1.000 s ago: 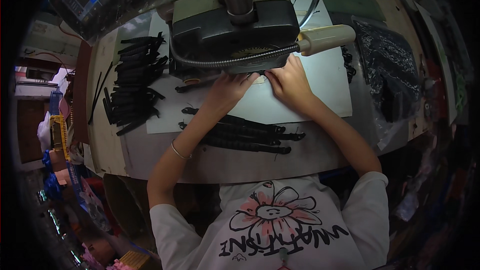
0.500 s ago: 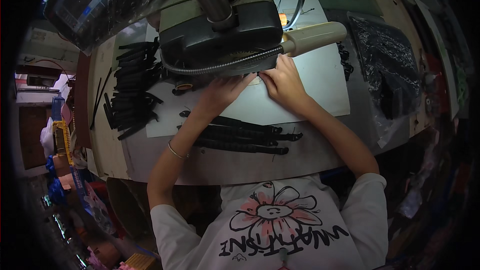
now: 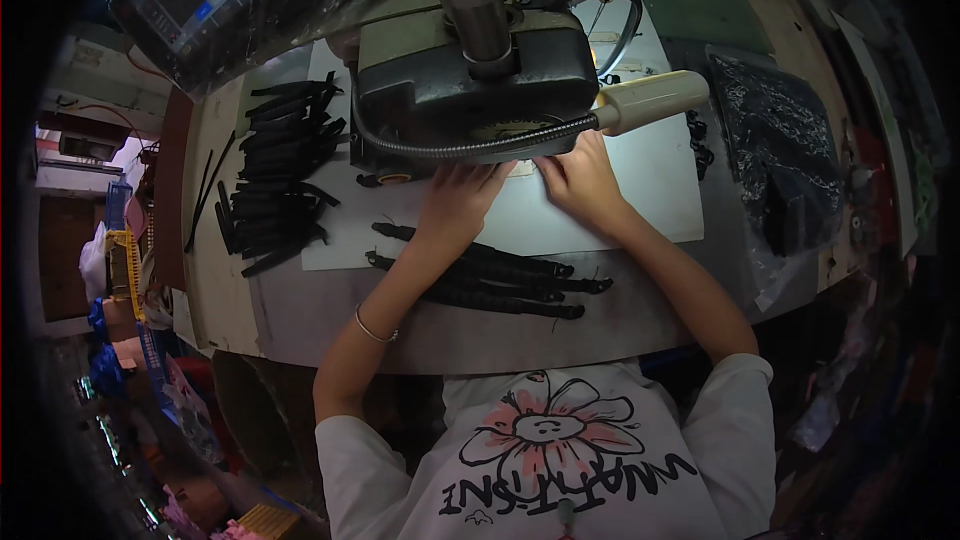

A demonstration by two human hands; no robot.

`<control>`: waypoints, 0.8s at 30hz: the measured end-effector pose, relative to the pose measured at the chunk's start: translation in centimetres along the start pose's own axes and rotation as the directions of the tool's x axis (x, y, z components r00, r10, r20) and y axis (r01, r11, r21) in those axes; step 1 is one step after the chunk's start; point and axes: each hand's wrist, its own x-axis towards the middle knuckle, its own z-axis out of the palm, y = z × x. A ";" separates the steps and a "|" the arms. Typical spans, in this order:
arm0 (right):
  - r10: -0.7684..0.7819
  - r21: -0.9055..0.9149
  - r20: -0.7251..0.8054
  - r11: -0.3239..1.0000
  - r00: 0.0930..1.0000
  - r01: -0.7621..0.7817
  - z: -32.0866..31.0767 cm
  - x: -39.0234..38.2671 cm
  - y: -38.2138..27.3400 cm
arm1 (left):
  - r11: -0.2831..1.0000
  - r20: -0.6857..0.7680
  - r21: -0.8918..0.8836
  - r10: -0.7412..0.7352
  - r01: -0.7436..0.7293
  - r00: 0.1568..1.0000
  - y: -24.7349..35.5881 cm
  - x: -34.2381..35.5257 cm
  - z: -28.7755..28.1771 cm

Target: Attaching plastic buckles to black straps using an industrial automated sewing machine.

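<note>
A sewing machine head, dark and bulky, overhangs the white work surface. Close under its front edge is my left hand, fingers together and bent inward, tips hidden by the machine. My right hand faces it across a small gap, its thumb toward the left hand and its other fingertips out of sight behind the machine. Both hands look closed, but whatever they hold is hidden. Several long black fabric strips lie between my forearms, partly covered by the left one.
A heap of black strips lies at the left, beside two thin black cords. A cream handle-shaped lamp juts right from the machine. Farther right are a clear plastic bag of dark pieces and small black parts. A screen stands upper left.
The whole view has shifted, so the machine sits farther right and lower. My left hand is drawn in closer under the machine. A small dark piece between my fingertips no longer shows.
</note>
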 end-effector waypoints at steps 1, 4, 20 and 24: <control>-0.003 -0.001 -0.001 1.000 1.000 0.003 0.0 0.0 0.0 | 1.000 -0.008 0.006 0.006 -0.006 1.000 0.0 -0.1 0.0; -0.065 -0.038 -0.020 0.997 0.998 0.064 -0.1 0.1 -0.1 | 0.999 0.018 0.027 -0.033 0.032 0.999 0.3 -0.1 0.2; -0.041 -0.053 -0.035 0.998 0.999 0.039 -0.2 -0.4 -0.2 | 1.000 -0.004 -0.010 0.001 -0.001 1.000 0.1 -0.3 -0.2; -0.005 -0.029 -0.010 1.000 1.000 0.005 -0.2 -0.5 -0.3 | 0.997 0.060 -0.056 -0.046 0.049 0.997 0.1 -0.7 -0.1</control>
